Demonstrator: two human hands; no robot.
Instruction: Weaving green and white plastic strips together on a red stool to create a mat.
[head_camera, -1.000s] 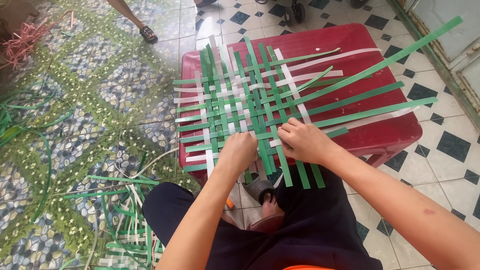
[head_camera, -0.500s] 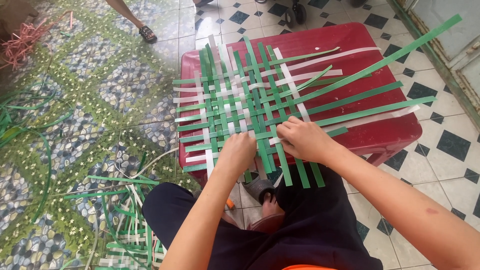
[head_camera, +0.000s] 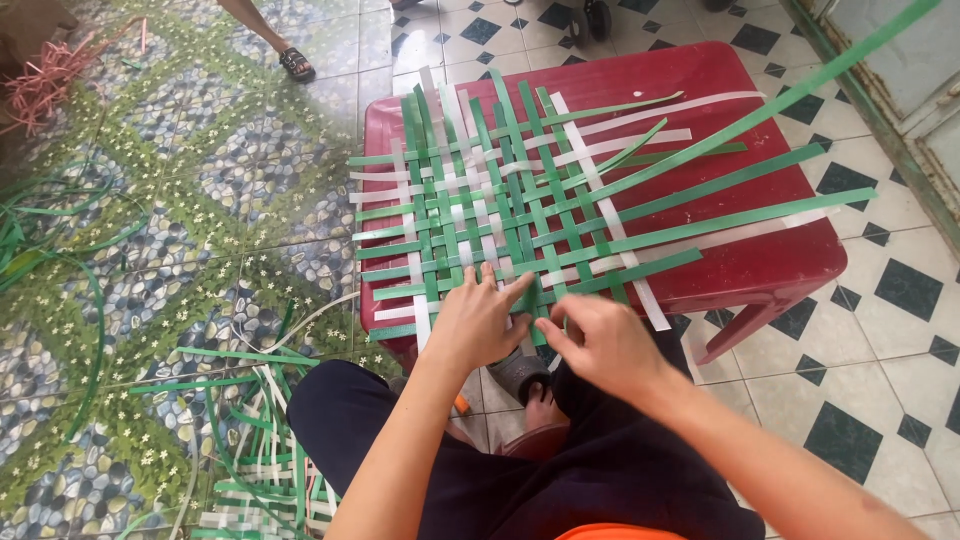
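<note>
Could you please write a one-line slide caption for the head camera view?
Two hands, left hand and right hand, work the near edge of a green-and-white strip mat on a red plastic table.

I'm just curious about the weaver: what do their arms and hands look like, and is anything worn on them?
Both forearms are bare, with no sleeves in view. The left hand and right hand show no gloves, rings or watch. An orange garment edge shows lowest in view.
</note>
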